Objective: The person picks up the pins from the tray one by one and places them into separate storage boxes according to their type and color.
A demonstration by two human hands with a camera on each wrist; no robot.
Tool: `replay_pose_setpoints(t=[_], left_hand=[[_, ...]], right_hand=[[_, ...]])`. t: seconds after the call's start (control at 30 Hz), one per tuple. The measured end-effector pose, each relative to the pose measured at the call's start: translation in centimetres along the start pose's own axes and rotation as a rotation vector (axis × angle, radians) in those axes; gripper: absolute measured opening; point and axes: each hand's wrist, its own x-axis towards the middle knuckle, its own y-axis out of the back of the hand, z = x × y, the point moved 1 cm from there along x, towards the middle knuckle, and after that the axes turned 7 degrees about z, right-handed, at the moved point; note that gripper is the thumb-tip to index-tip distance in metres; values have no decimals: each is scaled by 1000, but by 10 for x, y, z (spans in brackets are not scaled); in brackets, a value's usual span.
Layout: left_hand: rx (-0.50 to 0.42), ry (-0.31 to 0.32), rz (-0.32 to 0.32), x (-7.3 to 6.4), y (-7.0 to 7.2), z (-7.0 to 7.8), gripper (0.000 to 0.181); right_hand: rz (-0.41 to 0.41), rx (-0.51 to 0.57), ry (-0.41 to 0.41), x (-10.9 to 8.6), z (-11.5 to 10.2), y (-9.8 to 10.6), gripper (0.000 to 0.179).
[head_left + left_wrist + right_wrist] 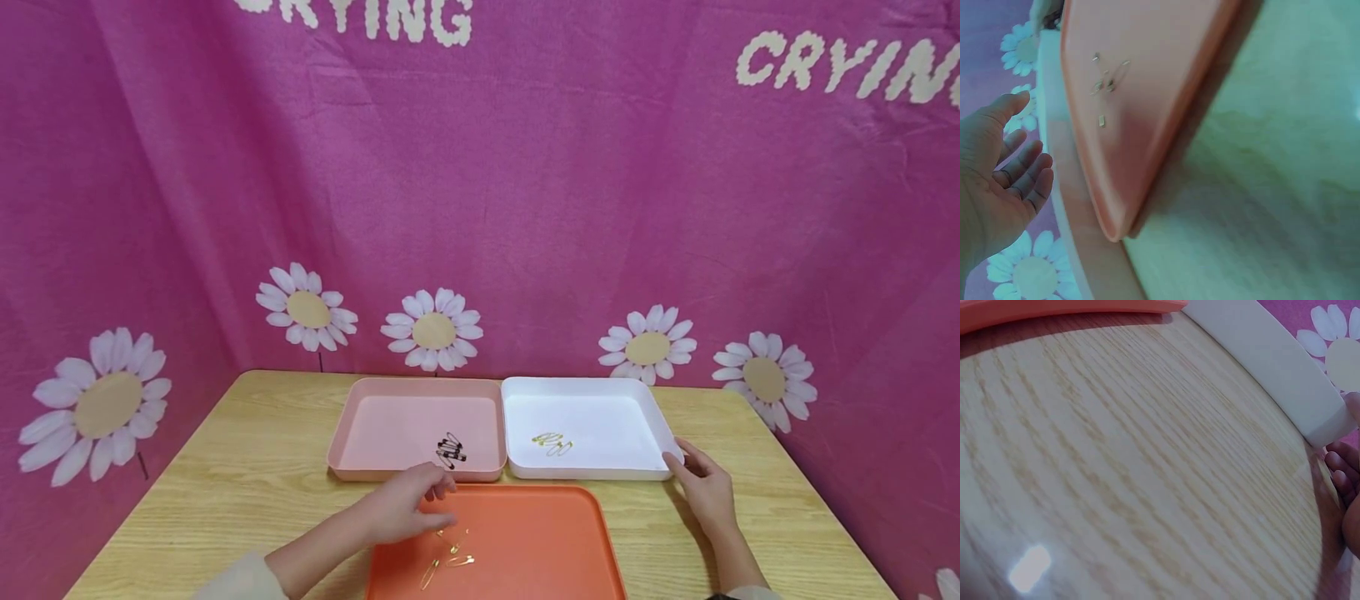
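Observation:
My left hand (412,504) hovers over the left part of an orange tray (547,542), thumb and fingers apart with nothing between them. Below it lie several gold safety pins (460,561), also visible in the left wrist view. At the white tray's (592,473) front right corner, my right hand (707,492) grips the rim, thumb over the edge and fingers along the outer side. Several gold safety pins (558,448) lie inside that tray. A pink tray (405,473) beside it holds several black safety pins (450,455) near its front right.
The pink and white trays stand side by side at the back of the wooden table (277,442), with the orange tray in front of them. A magenta cloth (525,208) with daisies and white lettering hangs behind and at both sides.

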Motion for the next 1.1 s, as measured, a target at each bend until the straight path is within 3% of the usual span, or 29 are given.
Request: replay_pose_setpoints(t=[0.13,0.3,0.43,0.53,0.77,1.1], left_hand=[[30,5,-44,-12,-5,-2,33],[91,-55,-83,-31,-14,-2,33],[131,-64,-136,-41,-20,-1,31],[135,-41,-162,-42,-21,-2,28],[226,-20,-140,-44,-21,-3,24],[303,22,-169,-43,-15,-3,17]], right_hand=[[-10,-5,-4,0,-1,1,54],[-19,-4,-33,-2,-1,0,56],[-14,-3,-35,-1,-1,0,57],[-14,-10,-30,-1,-2,1,57],[-3,-29,-20,-1,-2,2,56],[2,7,-14,-1,-1,0,53]])
